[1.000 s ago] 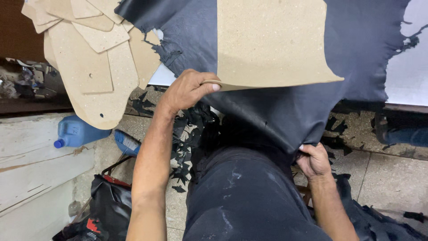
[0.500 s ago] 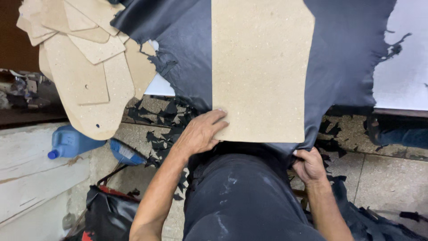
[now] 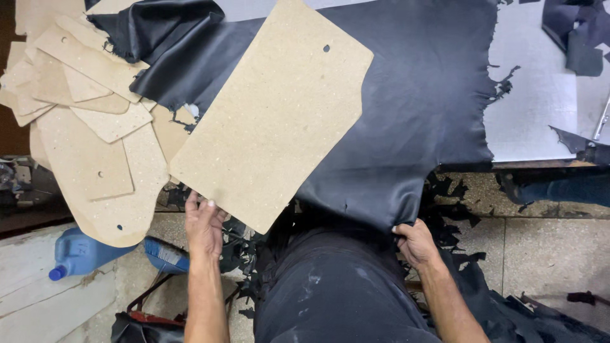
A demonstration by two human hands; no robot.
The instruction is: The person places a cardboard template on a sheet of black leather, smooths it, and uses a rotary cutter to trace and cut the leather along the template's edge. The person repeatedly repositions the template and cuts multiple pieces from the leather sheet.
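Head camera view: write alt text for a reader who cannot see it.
A person's left hand touches the edge of a large cardboard pattern lying on black leather, while the right hand grips the leather's hanging edge. More cardboard patterns lie stacked at left.

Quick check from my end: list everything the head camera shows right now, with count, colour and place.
Large board template: one, tan, tilted on the leather, with a small hole near its top.
Leather hide: one, black, spread over the table and hanging off the front edge.
Smaller templates: a stack of several, tan, at left.
Table: one, grey, bare part at right.
Leather scraps: many, black, on the floor.
Jug: one, blue, on the floor at lower left.
Left hand: at the board's lower edge.
Right hand: gripping the hide's hanging edge.
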